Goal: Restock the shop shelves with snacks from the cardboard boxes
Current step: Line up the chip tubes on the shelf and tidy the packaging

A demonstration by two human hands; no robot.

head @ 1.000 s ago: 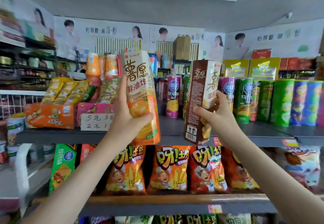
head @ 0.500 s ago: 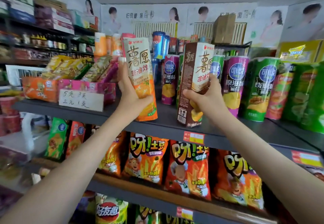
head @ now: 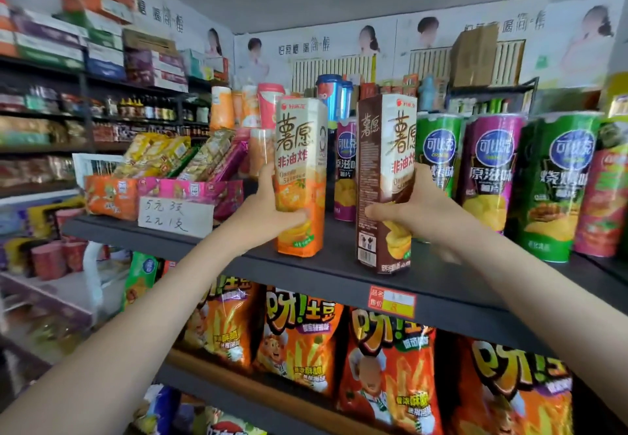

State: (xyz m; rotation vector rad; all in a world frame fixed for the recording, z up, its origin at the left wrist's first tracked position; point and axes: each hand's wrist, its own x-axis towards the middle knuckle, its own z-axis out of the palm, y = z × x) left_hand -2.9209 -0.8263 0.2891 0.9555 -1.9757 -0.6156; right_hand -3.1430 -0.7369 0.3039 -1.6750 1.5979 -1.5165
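1. On the upper shelf (head: 339, 276), head view: stands the orange box (head: 300, 169) and the brown box (head: 380, 179) upright, bases seemingly down on the dark board near its front edge; a second ago held both up in the air before it.
2. Grips the orange box low with the left hand (head: 265, 218), thumb across the front, fingers behind.
3. Wraps the right hand (head: 421, 217) round the brown box below its middle, just beside the green tubes (head: 438, 155).
4. Leaves a gap between the boxes, a purple tube (head: 345, 169) showing behind.
5. Puts the placing nearly done, by judgement: remains only to let go and perhaps push both back into line with the tubes.
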